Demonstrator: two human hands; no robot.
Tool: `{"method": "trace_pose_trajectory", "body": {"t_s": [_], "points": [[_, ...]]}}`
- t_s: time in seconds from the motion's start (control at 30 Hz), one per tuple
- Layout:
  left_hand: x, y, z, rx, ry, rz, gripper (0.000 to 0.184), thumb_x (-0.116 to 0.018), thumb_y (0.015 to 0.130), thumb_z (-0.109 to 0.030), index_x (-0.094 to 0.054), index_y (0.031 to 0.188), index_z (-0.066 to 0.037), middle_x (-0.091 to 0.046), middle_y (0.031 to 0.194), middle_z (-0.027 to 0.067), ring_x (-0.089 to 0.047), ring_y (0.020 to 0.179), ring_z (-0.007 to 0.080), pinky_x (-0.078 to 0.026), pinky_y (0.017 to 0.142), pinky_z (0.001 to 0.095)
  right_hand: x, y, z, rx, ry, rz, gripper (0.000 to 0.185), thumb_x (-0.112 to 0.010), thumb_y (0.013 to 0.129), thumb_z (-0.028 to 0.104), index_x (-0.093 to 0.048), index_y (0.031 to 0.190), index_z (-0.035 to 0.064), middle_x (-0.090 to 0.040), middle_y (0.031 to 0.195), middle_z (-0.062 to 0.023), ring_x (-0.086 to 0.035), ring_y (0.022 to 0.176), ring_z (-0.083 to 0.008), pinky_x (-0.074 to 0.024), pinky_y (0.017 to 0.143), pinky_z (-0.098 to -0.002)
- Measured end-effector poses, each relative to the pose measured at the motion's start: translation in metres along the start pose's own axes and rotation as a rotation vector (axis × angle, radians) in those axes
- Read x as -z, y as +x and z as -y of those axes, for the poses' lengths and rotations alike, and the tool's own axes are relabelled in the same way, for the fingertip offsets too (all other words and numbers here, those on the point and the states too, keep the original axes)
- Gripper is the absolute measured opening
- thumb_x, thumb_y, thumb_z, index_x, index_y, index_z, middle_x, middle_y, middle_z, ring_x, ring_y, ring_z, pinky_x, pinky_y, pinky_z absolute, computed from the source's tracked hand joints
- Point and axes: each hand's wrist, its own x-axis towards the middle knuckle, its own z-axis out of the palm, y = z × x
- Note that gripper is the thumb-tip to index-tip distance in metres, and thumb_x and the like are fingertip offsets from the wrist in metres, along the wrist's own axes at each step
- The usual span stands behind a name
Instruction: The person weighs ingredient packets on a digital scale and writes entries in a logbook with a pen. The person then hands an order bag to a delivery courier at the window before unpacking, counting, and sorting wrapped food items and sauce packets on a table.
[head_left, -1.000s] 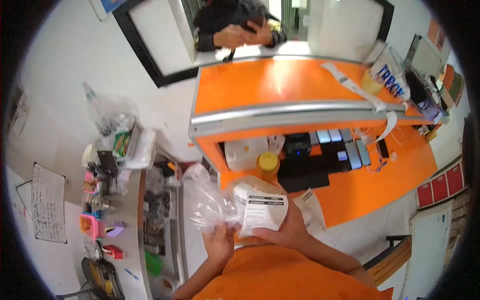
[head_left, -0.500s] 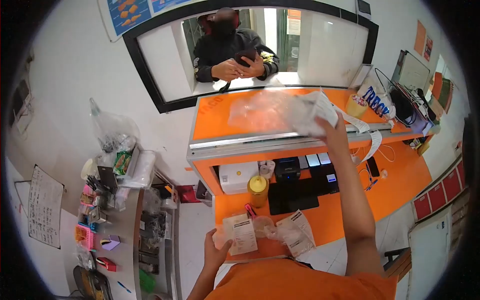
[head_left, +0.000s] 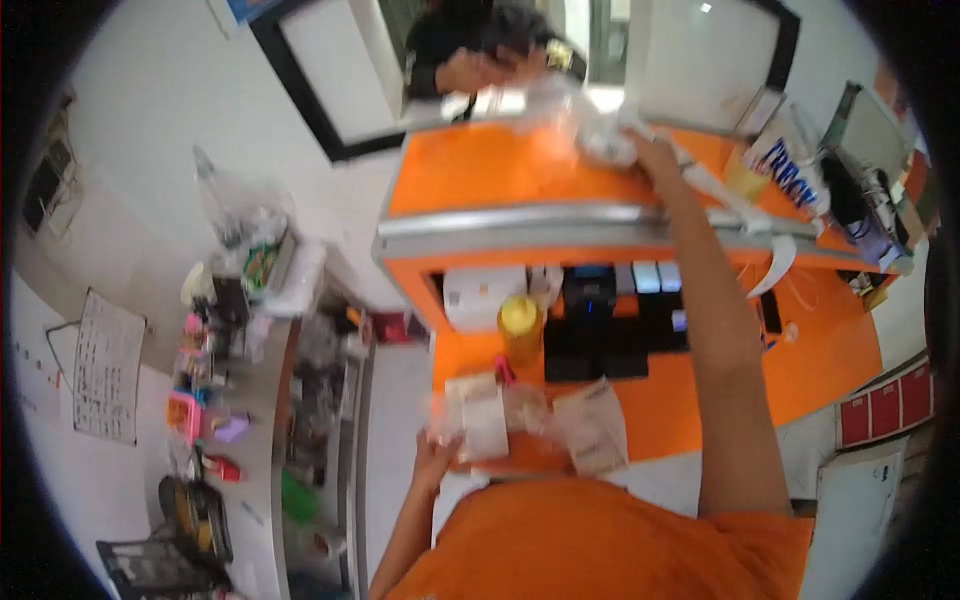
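At the top counter my right hand (head_left: 652, 155) grips a crumpled clear plastic bag (head_left: 560, 105), which is blurred and spreads toward the window. A long white paper strip (head_left: 725, 195) trails from beside that hand to the right. Low at the left, my left hand (head_left: 437, 458) has its fingers closed on the edge of a clear plastic bag with a white receipt (head_left: 485, 420) on it, over the lower counter. Another printed receipt (head_left: 592, 428) with plastic lies to its right. What these bags contain is unclear.
The orange counter (head_left: 480, 175) has a metal edge. Below it stand a yellow-capped squeeze bottle (head_left: 519, 325), a white box (head_left: 484, 297) and a black tablet-like device (head_left: 590, 350). Beyond the window a person (head_left: 480, 60) faces me. A cluttered side shelf (head_left: 262, 420) is at left.
My right hand has moved the plastic bag away from me, toward the window. The whole view has shifted downward. My left hand stays at the bag with the receipt.
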Motion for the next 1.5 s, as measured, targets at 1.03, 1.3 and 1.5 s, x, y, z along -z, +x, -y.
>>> {"method": "trace_pose_trajectory", "body": {"t_s": [1.03,1.3,1.5], "points": [[-0.028,0.000,-0.008,0.186,-0.032,-0.217,0.043,-0.058,0.103,-0.032,-0.051,0.133,-0.002,-0.064,0.120,0.0126,-0.064,0.110,0.0263,-0.056,0.089,0.0427,0.061,-0.502,-0.141,0.516,-0.516,0.788,0.028,-0.056,0.091,0.011,-0.059,0.113,-0.0049,-0.042,0.149,-0.0266,-0.032,0.144,-0.0427,-0.0218,0.119,-0.0582],[-0.058,-0.026,-0.034,-0.676,0.469,-0.135,0.041,-0.071,0.088,-0.006,-0.057,0.125,0.001,-0.048,0.140,0.0153,-0.062,0.112,0.0299,-0.053,0.092,0.0397,0.073,-0.482,-0.083,0.063,-0.097,0.485,0.020,-0.059,0.084,0.015,-0.052,0.094,-0.0006,-0.056,0.091,-0.0238,-0.056,0.085,-0.0444,-0.0430,0.075,-0.0528],[-0.127,-0.029,-0.072,0.012,-0.171,0.543,0.042,-0.069,0.091,-0.014,-0.054,0.129,-0.004,-0.056,0.128,0.0131,-0.064,0.104,0.0259,-0.056,0.080,0.0386,0.052,-0.430,0.044,0.724,0.293,0.458,0.016,-0.062,0.082,0.011,-0.055,0.092,-0.0001,-0.054,0.076,-0.0181,-0.053,0.062,-0.0351,-0.0412,0.056,-0.0445]]}}
